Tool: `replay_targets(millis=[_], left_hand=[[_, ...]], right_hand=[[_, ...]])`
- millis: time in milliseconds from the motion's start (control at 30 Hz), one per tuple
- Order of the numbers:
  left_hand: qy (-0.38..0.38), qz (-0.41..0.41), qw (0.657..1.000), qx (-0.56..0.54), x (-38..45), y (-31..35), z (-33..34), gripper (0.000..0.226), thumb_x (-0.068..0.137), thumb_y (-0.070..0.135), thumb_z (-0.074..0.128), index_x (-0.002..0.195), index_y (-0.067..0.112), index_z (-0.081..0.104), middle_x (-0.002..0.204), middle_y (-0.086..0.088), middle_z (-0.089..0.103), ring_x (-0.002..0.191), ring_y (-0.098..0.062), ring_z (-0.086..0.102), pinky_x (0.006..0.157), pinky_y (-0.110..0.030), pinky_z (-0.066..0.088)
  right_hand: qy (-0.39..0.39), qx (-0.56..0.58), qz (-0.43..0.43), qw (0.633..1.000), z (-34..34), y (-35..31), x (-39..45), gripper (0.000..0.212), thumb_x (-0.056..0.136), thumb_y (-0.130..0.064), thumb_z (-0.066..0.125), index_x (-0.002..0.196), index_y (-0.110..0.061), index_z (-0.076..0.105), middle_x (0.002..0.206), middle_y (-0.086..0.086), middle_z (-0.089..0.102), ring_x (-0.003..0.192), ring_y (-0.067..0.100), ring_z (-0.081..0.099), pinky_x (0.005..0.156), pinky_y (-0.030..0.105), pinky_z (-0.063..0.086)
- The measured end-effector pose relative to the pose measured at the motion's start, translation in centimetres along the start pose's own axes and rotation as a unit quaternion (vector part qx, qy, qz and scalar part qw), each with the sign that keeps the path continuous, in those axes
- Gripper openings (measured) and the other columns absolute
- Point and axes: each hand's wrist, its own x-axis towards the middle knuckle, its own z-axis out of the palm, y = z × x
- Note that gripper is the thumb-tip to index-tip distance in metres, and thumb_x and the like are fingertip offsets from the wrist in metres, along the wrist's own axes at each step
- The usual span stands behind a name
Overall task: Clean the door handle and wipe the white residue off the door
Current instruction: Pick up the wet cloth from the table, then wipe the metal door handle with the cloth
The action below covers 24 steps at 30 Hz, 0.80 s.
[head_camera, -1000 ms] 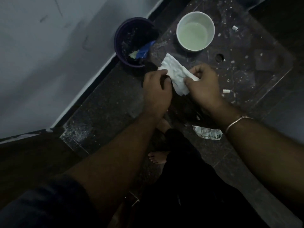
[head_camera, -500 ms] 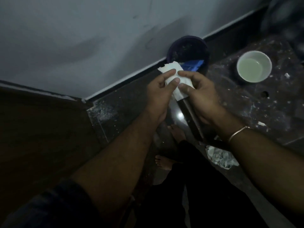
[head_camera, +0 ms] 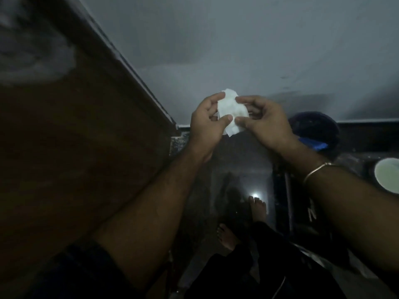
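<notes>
A white wipe (head_camera: 231,112) is held up in front of me, pinched between both hands. My left hand (head_camera: 206,124) grips its left edge with thumb and fingers. My right hand (head_camera: 264,121) grips its right edge; a thin bangle sits on that wrist. The brown wooden door (head_camera: 71,152) fills the left side of the view, with a blurred patch of white residue (head_camera: 32,55) at its upper left. The door handle is not in view.
A grey wall (head_camera: 237,44) stands ahead. On the dark floor at right are a dark bucket (head_camera: 313,128) holding something blue and a white bowl (head_camera: 387,178) of pale liquid. My bare feet (head_camera: 257,208) stand on the glossy floor below.
My view has swung up and left, bringing the door into sight. Both hands have risen with the wipe, which looks more folded now. The bucket and bowl have shifted to the right edge.
</notes>
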Motion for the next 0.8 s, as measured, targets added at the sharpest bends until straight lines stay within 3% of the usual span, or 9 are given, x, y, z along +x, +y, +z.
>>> replay_targets(millis=[133,267,367,533,667,800], left_hand=[[0.045,0.032,0.998,0.022,-1.7,3.9,-5.3,0.048,0.082,-0.012,0.069,0.12,0.014,0.059,0.125,-0.015,0.068,0.111,-0.028,0.068,0.093,-0.049,0.057],[0.094,0.061,0.993,0.031,-3.7,7.6,-10.2,0.045,0.082,-0.007,0.072,0.121,0.01,0.061,0.121,-0.012,0.07,0.106,-0.021,0.07,0.089,-0.044,0.06],[0.127,0.085,0.988,0.037,-4.8,9.5,-13.1,0.042,0.082,-0.006,0.074,0.12,0.008,0.064,0.114,-0.009,0.072,0.091,-0.003,0.071,0.081,-0.031,0.062],[0.205,0.103,0.972,0.047,-5.5,11.9,-16.9,0.034,0.081,-0.003,0.075,0.113,0.009,0.068,0.094,0.001,0.072,0.076,0.002,0.069,0.068,-0.017,0.057],[0.259,0.121,0.957,0.055,-5.1,13.9,-19.2,0.027,0.082,-0.001,0.075,0.105,0.01,0.069,0.087,0.0,0.072,0.071,-0.003,0.069,0.064,-0.022,0.058],[0.301,0.129,0.943,0.054,-4.5,16.0,-20.4,0.022,0.082,0.0,0.075,0.102,0.009,0.069,0.088,-0.003,0.072,0.074,-0.009,0.068,0.067,-0.023,0.059]], right_hand=[[-0.044,0.005,-0.044,0.998,3.8,-5.0,0.3,0.034,0.078,0.008,0.075,0.108,-0.008,0.068,0.095,0.003,0.072,0.078,0.006,0.07,0.069,0.017,0.057],[-0.102,0.011,-0.072,0.992,7.7,-9.8,0.0,0.04,0.077,0.013,0.073,0.11,-0.009,0.067,0.096,0.004,0.072,0.08,0.009,0.07,0.071,0.022,0.059],[-0.137,0.014,-0.096,0.986,10.2,-12.7,0.0,0.044,0.077,0.014,0.072,0.114,-0.008,0.067,0.099,0.009,0.073,0.082,0.013,0.07,0.074,0.029,0.061],[-0.199,-0.019,-0.14,0.97,14.3,-16.4,1.4,0.041,0.076,0.012,0.074,0.11,-0.011,0.07,0.099,0.006,0.074,0.081,0.011,0.072,0.07,0.024,0.06],[-0.234,-0.047,-0.188,0.953,16.8,-18.7,3.7,0.035,0.077,0.004,0.077,0.094,-0.026,0.072,0.09,-0.005,0.074,0.079,0.014,0.072,0.069,0.022,0.059],[-0.276,-0.065,-0.231,0.931,18.3,-20.8,6.1,0.029,0.079,-0.005,0.078,0.092,-0.03,0.072,0.082,-0.013,0.073,0.074,0.009,0.068,0.065,0.017,0.056]])
